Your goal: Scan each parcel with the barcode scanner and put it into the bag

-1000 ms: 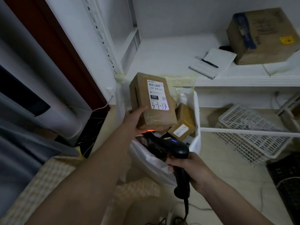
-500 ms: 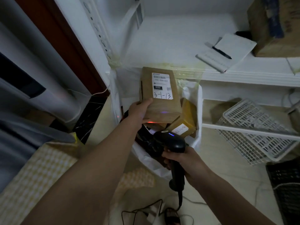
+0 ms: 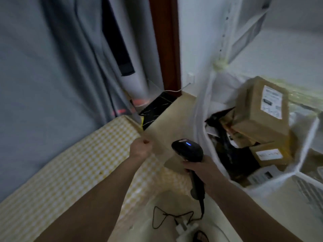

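The brown parcel with the white label (image 3: 258, 117) lies on top of other parcels in the white bag (image 3: 201, 109) at the right, and neither hand touches it. Below it sits a smaller brown box (image 3: 270, 154) among dark packages. My right hand (image 3: 204, 170) grips the handle of the black barcode scanner (image 3: 187, 150), whose blue light is on; it sits just left of the bag. My left hand (image 3: 140, 148) is over the edge of the yellow checked cloth, fingers curled, with nothing seen in it.
A yellow checked cloth (image 3: 70, 172) covers the lower left. Grey curtains (image 3: 52, 67) and a brown door frame (image 3: 167, 41) stand behind. A black cable and white plug (image 3: 181, 224) lie on the floor. A white shelf upright (image 3: 225, 32) rises above the bag.
My left hand has let go of the labelled parcel, which now lies in the bag, and has drawn back to the left. The view has swung left; the scanner has turned away from the bag.
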Available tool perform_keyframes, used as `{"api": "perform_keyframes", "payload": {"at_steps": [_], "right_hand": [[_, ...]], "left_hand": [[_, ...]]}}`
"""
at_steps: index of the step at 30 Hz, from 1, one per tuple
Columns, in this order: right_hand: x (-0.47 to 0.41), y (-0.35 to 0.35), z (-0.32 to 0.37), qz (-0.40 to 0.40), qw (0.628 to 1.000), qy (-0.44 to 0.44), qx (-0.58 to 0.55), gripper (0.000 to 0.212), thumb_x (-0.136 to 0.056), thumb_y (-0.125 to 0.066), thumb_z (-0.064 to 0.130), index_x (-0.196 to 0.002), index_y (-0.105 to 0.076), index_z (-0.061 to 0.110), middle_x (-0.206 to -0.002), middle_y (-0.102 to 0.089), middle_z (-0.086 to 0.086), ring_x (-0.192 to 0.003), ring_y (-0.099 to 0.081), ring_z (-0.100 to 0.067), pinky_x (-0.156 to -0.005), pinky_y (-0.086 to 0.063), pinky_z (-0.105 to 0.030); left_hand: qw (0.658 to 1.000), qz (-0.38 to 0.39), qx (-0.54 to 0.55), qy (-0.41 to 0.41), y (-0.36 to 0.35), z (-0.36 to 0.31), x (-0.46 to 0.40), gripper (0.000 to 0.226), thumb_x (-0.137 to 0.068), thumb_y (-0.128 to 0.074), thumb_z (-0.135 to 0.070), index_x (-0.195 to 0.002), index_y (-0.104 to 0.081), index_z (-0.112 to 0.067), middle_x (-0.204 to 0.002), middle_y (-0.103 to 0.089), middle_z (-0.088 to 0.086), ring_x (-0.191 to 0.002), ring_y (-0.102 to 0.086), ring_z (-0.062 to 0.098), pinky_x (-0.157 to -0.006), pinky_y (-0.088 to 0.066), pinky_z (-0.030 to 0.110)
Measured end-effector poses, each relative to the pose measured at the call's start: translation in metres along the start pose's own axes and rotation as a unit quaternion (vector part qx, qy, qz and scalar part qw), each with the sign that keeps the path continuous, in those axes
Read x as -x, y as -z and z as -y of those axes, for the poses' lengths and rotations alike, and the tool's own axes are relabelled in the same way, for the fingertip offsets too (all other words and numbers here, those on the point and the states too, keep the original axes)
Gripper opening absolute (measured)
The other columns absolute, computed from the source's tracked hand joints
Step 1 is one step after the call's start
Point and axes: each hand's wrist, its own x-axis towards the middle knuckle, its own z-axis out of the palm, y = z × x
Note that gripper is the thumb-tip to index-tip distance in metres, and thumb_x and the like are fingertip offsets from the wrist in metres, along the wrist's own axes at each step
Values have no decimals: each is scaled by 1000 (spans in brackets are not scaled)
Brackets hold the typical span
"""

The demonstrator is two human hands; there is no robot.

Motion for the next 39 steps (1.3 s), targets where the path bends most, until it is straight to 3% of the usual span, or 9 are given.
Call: {"api": "perform_keyframes", "payload": {"at_steps": [6, 10, 18, 26, 31, 34, 39], "right_hand": [[35, -147, -18, 101, 988, 18, 118, 13, -76, -73, 7, -67, -64, 3, -62, -55, -11, -60, -50, -22, -62, -39, -30], [74, -246, -46, 160, 975, 17, 155, 9, -79, -71, 8, -76, -66, 1, -61, -53, -8, -61, -49, -21, -64, -37, -31], [134, -395, -97, 160, 979, -3, 127, 15, -79, -72, 3, -90, -65, -3, -65, -56, -10, -62, -51, -21, -63, -39, -30], [150, -457, -114, 178, 957, -9, 227, 10, -82, -65, -1, -84, -57, 4, -72, -49, -11, -76, -47, -26, -71, -36, -34], [127, -484, -117, 181, 947, -3, 265, 15, -81, -54, -11, -85, -52, 4, -70, -42, -9, -67, -42, -21, -66, -33, -33], [106, -496, -118, 191, 938, -5, 290, 20, -83, -51, -12, -92, -52, 6, -79, -44, -11, -76, -45, -26, -72, -35, -37], [60, -503, -106, 183, 924, -10, 336, 20, -83, -56, -11, -93, -53, 5, -80, -52, -12, -79, -52, -27, -75, -41, -38]], "left_hand": [[988, -73, 85, 107, 123, 165, 43, 29, -91, -63, -25, -64, -61, -15, -72, -68, 12, -86, -69, 32, -85, -56, 39], [972, -109, 142, 154, 193, 269, 80, 29, -92, -63, -24, -65, -60, -14, -68, -65, 10, -85, -69, 33, -86, -56, 42], [937, -156, 235, 206, 290, 422, 146, 23, -91, -65, -18, -69, -59, -14, -64, -61, 4, -65, -61, 20, -88, -56, 43], [925, -169, 269, 209, 327, 475, 158, 21, -91, -64, -15, -70, -61, -14, -69, -64, 5, -71, -63, 22, -89, -55, 43], [930, -152, 264, 204, 334, 482, 144, 20, -91, -63, -14, -71, -63, -15, -74, -66, 4, -82, -67, 26, -88, -56, 42], [937, -147, 246, 200, 342, 483, 129, 19, -90, -63, -15, -71, -62, -17, -82, -67, 6, -92, -68, 29, -89, -55, 43], [942, -152, 225, 197, 354, 475, 83, 18, -90, -63, -16, -72, -63, -18, -88, -70, 10, -93, -67, 30, -89, -55, 42]]}}
